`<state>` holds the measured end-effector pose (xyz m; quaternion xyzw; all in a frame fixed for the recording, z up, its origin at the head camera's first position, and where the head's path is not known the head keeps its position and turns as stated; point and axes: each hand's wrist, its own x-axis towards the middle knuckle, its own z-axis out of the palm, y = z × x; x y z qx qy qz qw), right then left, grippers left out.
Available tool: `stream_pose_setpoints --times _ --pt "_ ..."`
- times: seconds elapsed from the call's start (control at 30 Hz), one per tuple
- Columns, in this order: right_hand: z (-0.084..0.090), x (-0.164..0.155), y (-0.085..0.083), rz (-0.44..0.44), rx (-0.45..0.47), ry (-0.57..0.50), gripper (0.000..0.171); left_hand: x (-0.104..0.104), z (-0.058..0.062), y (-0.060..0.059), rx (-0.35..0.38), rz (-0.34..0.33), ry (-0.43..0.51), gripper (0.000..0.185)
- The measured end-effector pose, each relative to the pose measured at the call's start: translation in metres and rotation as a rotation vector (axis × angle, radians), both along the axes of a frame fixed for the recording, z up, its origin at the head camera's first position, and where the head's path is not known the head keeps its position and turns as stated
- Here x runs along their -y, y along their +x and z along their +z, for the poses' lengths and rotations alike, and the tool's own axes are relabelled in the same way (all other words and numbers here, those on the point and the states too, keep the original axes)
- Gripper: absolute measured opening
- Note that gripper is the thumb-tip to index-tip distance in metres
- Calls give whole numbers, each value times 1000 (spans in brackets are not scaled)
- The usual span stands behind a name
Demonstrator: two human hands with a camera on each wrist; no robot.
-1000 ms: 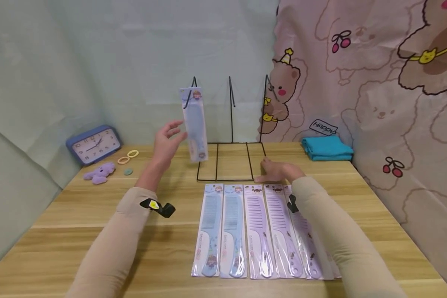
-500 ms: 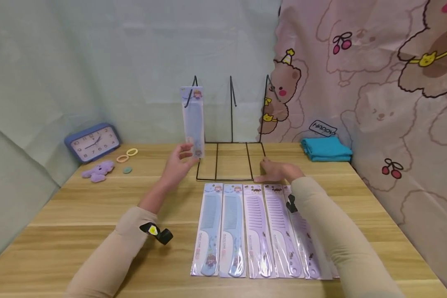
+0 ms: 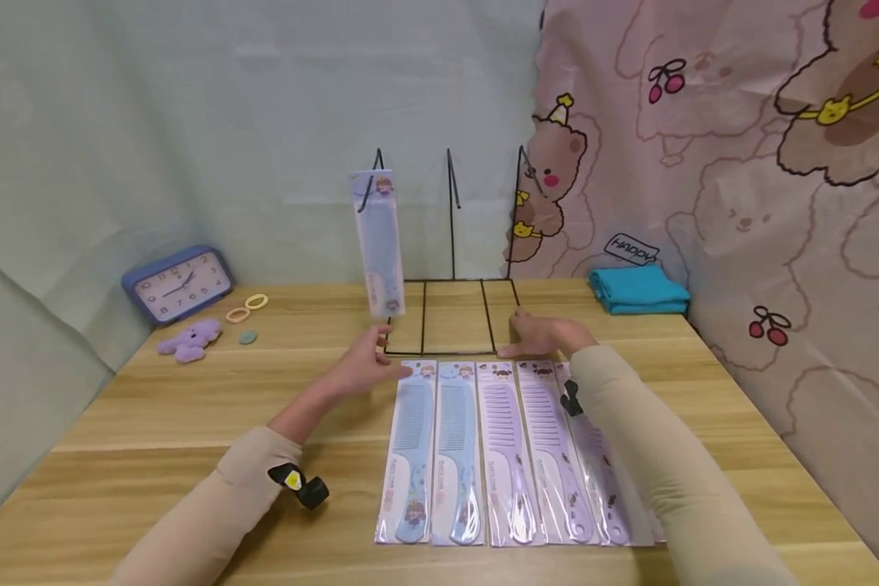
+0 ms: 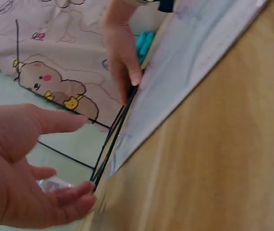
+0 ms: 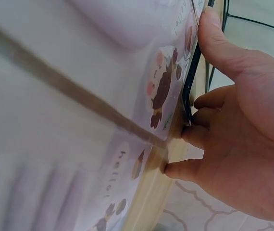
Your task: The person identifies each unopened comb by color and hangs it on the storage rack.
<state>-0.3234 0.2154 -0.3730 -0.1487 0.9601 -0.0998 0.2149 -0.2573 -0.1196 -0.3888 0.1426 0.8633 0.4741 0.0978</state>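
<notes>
Five packaged combs (image 3: 509, 452) in a row near tabletop's front edge; sixth comb (image 3: 378, 242) hung on wire rack (image 3: 450, 317). Left hand (image 3: 369, 366) empty, fingers relaxed, beside leftmost pack. Right hand (image 3: 549, 334) curled, steadying rack base. Step judged: fetching another; pinch needed.

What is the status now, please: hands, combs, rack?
Left hand open, by first blue comb. Right hand on rack base. One blue comb hanging on left hook. Nothing in the way.
</notes>
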Motion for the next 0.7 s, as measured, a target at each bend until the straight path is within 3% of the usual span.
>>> stream_pose_setpoints --times 0.23,0.4,0.5,0.7 --pt "3 -3 -2 -3 -4 -1 100 -11 0 13 -33 -16 -338 116" --pt "4 -3 -2 8 4 9 101 -22 -1 23 -85 7 -510 133" --pt "2 -2 -2 7 10 10 102 -25 -4 29 -122 16 -560 139" --pt "-1 0 -3 0 22 20 102 -27 -6 33 -122 28 -561 140"
